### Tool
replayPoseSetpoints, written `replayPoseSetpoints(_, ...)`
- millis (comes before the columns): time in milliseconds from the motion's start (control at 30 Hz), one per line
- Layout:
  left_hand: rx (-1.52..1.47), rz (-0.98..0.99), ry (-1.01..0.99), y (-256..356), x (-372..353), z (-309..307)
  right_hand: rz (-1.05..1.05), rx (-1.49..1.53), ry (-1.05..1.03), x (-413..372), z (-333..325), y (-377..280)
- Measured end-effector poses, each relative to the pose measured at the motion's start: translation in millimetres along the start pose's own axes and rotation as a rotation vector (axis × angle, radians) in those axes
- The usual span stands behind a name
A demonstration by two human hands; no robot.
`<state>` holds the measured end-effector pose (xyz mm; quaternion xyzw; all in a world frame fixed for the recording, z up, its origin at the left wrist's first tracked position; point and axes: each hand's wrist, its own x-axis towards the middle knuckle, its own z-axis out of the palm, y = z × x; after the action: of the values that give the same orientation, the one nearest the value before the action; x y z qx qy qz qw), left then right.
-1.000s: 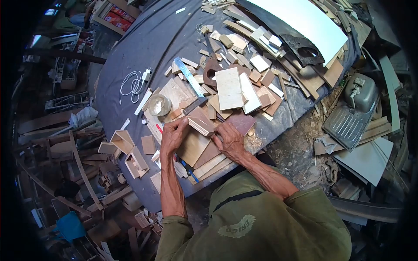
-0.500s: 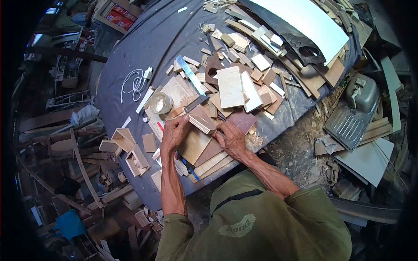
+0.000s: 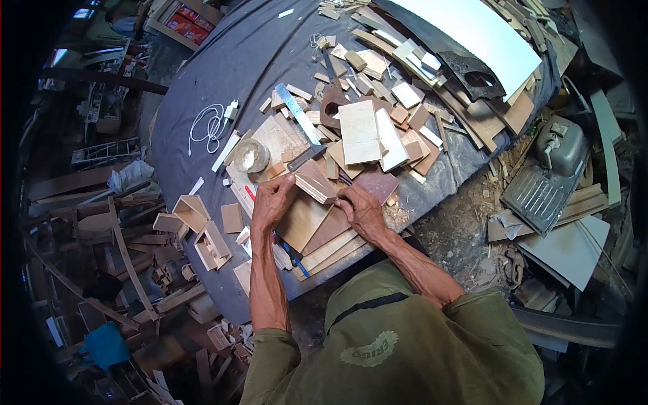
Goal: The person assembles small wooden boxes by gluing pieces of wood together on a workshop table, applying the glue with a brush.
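Observation:
A small stack of thin wooden pieces point(image 3: 315, 183) is held between my two hands over the covered table. My left hand point(image 3: 273, 201) is closed on its left end, fingers pinched together. At the right end, my right hand point(image 3: 361, 210) grips the stack's corner with bent fingers. Beneath them lie a light wooden board point(image 3: 300, 226) and a reddish-brown board point(image 3: 329, 229). A round clear container point(image 3: 250, 156) stands beyond my left hand. Close to my left wrist lies a blue-and-black tool point(image 3: 295, 258).
Wood offcuts, a metal rule point(image 3: 297, 113), a large handsaw point(image 3: 476, 75) and a white charger cable point(image 3: 214, 128) lie on the dark cloth point(image 3: 196, 88). Small wooden boxes point(image 3: 211, 248) sit at the left edge. A steel sink point(image 3: 540, 185) is right of the table.
My hands and the stack stay almost in place, with my right fingers shifted slightly at its corner. The view has moved very slightly.

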<state>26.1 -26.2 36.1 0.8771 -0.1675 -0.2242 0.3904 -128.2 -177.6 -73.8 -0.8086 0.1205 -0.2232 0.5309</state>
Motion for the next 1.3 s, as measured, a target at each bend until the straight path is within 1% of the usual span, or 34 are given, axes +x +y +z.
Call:
replayPoseSetpoints(67,0.013,0.014,0.018,0.4,0.1,-0.1,-0.013,0.020,0.002,0.7,-1.3,1.5)
replayPoseSetpoints(367,0.012,-0.007,-0.016,-0.9,0.9,-1.5,-0.010,0.030,-0.015,1.8,-0.5,5.1)
replayPoseSetpoints(467,-0.065,-0.131,0.005,17.0,-3.8,-3.3,-0.010,0.041,-0.014,2.4,-1.0,4.2)
replayPoseSetpoints(567,-0.027,-0.099,0.039,15.1,-2.9,-1.5,0.000,0.043,-0.019,2.0,-1.8,2.9)
replayPoseSetpoints(667,0.049,0.013,0.015,-7.7,3.9,0.0,0.011,0.034,-0.029,2.6,-2.3,2.3)
replayPoseSetpoints(800,0.019,-0.006,0.032,0.9,1.6,2.7,-0.004,0.037,-0.015,2.1,0.3,5.4)
replayPoseSetpoints(967,0.037,-0.029,0.054,13.7,-1.9,3.0,0.008,0.029,-0.048,3.2,-3.5,3.3)
replayPoseSetpoints(1067,0.074,0.016,0.047,-7.9,4.4,1.6,0.008,0.012,-0.038,4.8,-7.2,1.7)
replayPoseSetpoints(1100,0.065,-0.002,0.036,-7.5,4.0,0.9,0.008,0.002,-0.026,5.9,-9.0,0.4)
replayPoseSetpoints(1200,0.036,-0.047,0.006,-0.6,2.2,2.3,0.234,-0.068,-0.238,21.2,-33.0,-18.0)
replayPoseSetpoints(1267,0.015,-0.069,-0.007,13.6,-3.0,-0.5,0.317,0.015,-0.317,29.9,-33.0,-13.2)
replayPoseSetpoints(1300,-0.047,-0.042,-0.030,12.9,-3.5,-1.4,0.358,0.055,-0.356,34.4,-32.8,-9.7)
